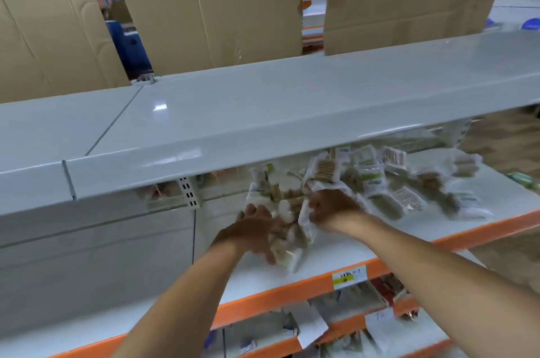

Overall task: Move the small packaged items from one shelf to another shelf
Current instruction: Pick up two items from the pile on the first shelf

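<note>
Packets [287, 229]: I watched both hands bunch a loose armful at six o'clock.
Left hand [253, 233]: cupped against bundle.
Right hand [330, 207]: clenched on wrappers.
Risk: slippery packets could spill over the orange shelf edge [292, 292].

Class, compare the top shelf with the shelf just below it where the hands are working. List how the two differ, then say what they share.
1. The top shelf shows a bare glossy surface; the lower shelf carries a heap of small packets.
2. The top shelf's front edge is plain grey-white; the lower shelf's edge is orange with a price label.
3. Both hands, left hand and right hand, grip packets at the lower shelf; neither touches the top shelf.

Both are long, pale, flat shelves.
</note>
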Action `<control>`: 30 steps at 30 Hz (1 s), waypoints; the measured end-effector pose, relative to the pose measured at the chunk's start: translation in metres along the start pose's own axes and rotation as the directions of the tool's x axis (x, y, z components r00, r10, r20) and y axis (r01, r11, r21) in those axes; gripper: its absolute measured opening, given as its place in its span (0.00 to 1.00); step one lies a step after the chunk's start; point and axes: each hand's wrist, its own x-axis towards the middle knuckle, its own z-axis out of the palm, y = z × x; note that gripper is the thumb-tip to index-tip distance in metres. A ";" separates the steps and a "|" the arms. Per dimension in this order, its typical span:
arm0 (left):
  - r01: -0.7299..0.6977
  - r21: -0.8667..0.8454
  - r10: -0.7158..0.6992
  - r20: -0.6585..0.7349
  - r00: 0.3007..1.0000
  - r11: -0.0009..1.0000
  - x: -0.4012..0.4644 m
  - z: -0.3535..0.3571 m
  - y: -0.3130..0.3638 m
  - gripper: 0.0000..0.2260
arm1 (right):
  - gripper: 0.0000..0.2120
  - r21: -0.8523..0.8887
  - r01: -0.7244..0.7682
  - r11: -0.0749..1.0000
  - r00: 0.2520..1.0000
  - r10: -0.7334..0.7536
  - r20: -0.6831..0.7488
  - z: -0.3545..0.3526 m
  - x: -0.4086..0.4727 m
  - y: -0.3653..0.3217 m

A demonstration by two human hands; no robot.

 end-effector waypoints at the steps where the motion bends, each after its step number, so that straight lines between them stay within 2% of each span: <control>1: -0.002 0.039 0.002 -0.002 1.000 0.999 0.001 0.004 0.001 0.38 | 0.13 0.011 -0.003 1.000 1.000 0.003 -0.010 0.000 0.001 -0.001; 3: -0.014 0.071 0.017 -0.040 0.999 0.997 0.002 0.008 -0.001 0.38 | 0.11 0.038 -0.013 0.999 0.999 0.015 -0.031 0.001 0.002 -0.002; 7: -0.080 0.019 0.082 -0.123 0.989 0.997 0.007 0.008 -0.010 0.30 | 0.14 0.104 -0.023 0.994 0.996 0.031 -0.083 0.001 0.004 -0.002; 12: -0.026 -0.276 0.016 -0.039 0.999 0.961 0.011 -0.007 -0.028 0.23 | 0.11 0.127 0.008 0.992 0.977 0.019 -0.210 0.000 0.011 -0.005; 16: -0.049 -0.498 0.012 -0.077 0.997 0.866 0.009 -0.012 -0.042 0.24 | 0.14 0.072 0.084 0.994 0.965 -0.063 -0.254 0.004 0.022 -0.017; 19: -0.071 -0.616 0.012 -0.100 0.995 0.784 0.004 -0.017 -0.053 0.22 | 0.22 -0.026 0.195 0.980 0.965 -0.197 -0.174 0.009 0.032 -0.028; 21: -0.089 -0.664 0.003 -0.130 0.992 0.742 0.001 -0.018 -0.063 0.22 | 0.28 -0.169 0.268 0.949 0.954 -0.285 -0.088 0.016 0.036 -0.032; 24: -0.085 -0.728 -0.057 -0.169 0.984 0.680 -0.004 -0.016 -0.079 0.27 | 0.32 -0.298 0.330 0.895 0.931 -0.360 -0.050 0.027 0.042 -0.033; 27: -0.060 -0.831 -0.133 -0.159 0.978 0.553 -0.009 -0.013 -0.093 0.35 | 0.35 -0.361 0.326 0.874 0.932 -0.360 -0.031 0.033 0.045 -0.033; 30: -0.037 -0.852 -0.186 -0.155 0.970 0.521 -0.010 -0.007 -0.102 0.33 | 0.38 -0.326 0.299 0.897 0.950 -0.314 0.009 0.034 0.047 -0.033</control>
